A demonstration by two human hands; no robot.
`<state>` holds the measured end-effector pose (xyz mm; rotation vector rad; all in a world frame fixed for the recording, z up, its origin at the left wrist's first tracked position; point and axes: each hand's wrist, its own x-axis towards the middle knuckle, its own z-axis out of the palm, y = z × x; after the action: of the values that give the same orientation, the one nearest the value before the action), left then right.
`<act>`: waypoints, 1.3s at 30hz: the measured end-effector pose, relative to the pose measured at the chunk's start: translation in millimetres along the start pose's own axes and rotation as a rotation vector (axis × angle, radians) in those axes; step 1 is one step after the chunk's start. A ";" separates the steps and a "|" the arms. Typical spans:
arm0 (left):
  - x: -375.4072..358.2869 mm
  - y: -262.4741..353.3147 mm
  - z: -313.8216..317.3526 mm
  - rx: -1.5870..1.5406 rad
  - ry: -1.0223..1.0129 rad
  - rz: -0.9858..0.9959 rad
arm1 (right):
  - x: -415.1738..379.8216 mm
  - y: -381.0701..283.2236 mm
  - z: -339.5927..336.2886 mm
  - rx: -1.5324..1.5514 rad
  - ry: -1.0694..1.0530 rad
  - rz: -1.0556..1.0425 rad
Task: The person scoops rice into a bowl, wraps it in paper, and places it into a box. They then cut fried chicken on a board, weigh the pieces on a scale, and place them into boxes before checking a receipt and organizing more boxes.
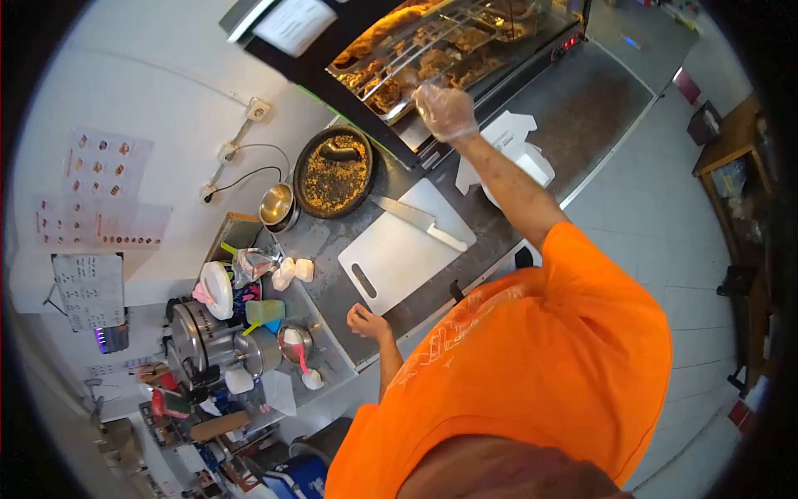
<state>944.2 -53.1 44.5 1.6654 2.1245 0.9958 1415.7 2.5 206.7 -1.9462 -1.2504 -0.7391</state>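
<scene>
My right hand (446,112), in a clear plastic glove, reaches to the front of a lit display case (432,58) that holds browned fried food on wire racks. Its fingers are bent together at the case opening; whatever they hold, if anything, is too small to make out. Below it on the counter lies an opened white carton (511,154), partly behind my forearm. My bare left hand (366,322) is at the counter's front edge, beside a white cutting board (399,249), its fingers curled and holding nothing that I can see. A knife (420,223) with a white handle lies across the board.
A round black pan (334,172) with orange-brown crumbs stands behind the board, next to metal bowls (277,205). Further left are a small bowl with a pink spoon (295,343), a green container (264,312) and a large metal pot (189,337).
</scene>
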 end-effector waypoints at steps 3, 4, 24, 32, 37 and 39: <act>-20.6 -20.7 4.2 -0.326 0.045 -0.029 | 22.1 51.8 -3.4 0.155 0.182 0.155; -35.2 -24.3 3.3 -0.111 0.133 0.066 | 32.6 63.3 -8.5 0.163 0.188 0.156; -135.2 8.6 11.8 -0.417 0.173 -0.355 | 206.9 116.2 9.6 0.005 -0.706 0.162; -51.6 -50.3 31.7 -0.035 -0.057 -0.239 | 87.6 70.0 -74.9 1.556 0.086 0.903; 32.0 -51.6 50.5 0.161 -0.290 -0.244 | -80.3 -21.3 -64.1 1.532 -0.517 1.009; 39.5 -32.4 59.9 0.285 -0.254 -0.155 | -149.0 -47.6 -14.6 1.068 -0.865 0.742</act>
<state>943.0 1.3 -12.5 1.6151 2.2559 0.4273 1314.9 -73.6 113.2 -1.5313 -0.8761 1.0543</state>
